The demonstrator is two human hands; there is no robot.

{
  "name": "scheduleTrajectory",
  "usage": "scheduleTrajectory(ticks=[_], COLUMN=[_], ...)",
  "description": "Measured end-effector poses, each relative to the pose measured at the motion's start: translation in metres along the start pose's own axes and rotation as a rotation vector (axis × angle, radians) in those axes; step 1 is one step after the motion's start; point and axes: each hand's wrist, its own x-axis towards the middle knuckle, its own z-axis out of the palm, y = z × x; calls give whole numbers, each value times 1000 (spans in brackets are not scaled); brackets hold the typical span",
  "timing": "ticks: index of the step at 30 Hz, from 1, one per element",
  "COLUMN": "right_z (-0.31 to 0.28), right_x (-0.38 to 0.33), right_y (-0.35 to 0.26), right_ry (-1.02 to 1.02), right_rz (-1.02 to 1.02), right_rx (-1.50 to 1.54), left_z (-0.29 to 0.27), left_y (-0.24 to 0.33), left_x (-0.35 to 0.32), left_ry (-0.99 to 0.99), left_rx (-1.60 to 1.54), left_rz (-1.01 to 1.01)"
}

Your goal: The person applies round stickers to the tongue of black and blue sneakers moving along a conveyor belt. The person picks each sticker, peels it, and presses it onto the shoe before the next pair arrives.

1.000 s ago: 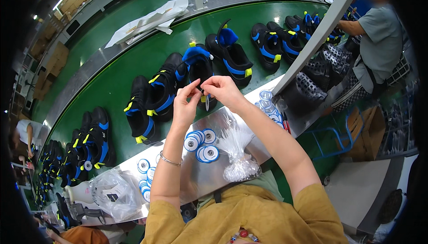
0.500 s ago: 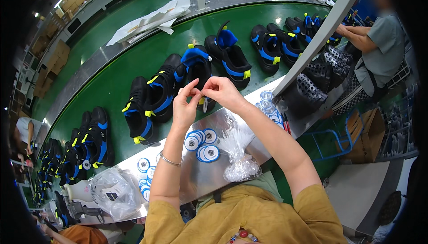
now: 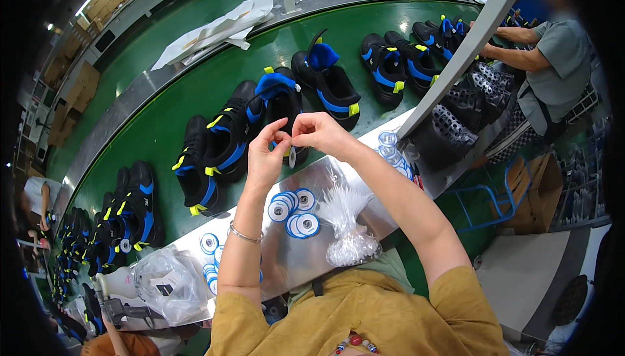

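Note:
My left hand (image 3: 263,159) and my right hand (image 3: 325,136) meet fingertip to fingertip, each closed in a pinch. Whatever they grip is too small to make out. Just below the fingers hangs a small round tag (image 3: 292,157). Directly behind my hands stands a black sneaker (image 3: 286,101) with a blue lining and a yellow tab, partly hidden by them. On the metal ledge under my arms lie round blue-and-white tags (image 3: 307,225) in a loose pile. Beside them is a bundle of clear plastic tag fasteners (image 3: 345,216).
More black-and-blue sneakers (image 3: 138,203) line the green conveyor belt (image 3: 163,112). A clear plastic bag (image 3: 172,284) and a tag gun (image 3: 127,310) lie at the lower left. To the right rises a slanted white post (image 3: 465,53); beyond it a co-worker (image 3: 553,63) sits working.
My joined hands have shifted slightly left, still pinched together. The sneakers on the belt appear a little further left. The co-worker's arms at the right have moved.

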Motion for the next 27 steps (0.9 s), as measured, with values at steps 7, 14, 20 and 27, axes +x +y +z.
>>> scheduleTrajectory(ticks=[7, 14, 20, 27], right_z=[-16, -1, 2, -5], right_x=[23, 87, 100, 93], right_y=[3, 16, 21, 40], right_ry=[151, 548, 617, 711], right_rz=[2, -191, -215, -231], right_rx=[-26, -846, -920, -485], left_z=[-20, -23, -39, -38], left_y=[-26, -33, -18, -20], left_x=[31, 105, 137, 126], left_ry=[182, 243, -72, -88], left_rx=[181, -199, 68, 200], left_rz=[105, 53, 12, -43])
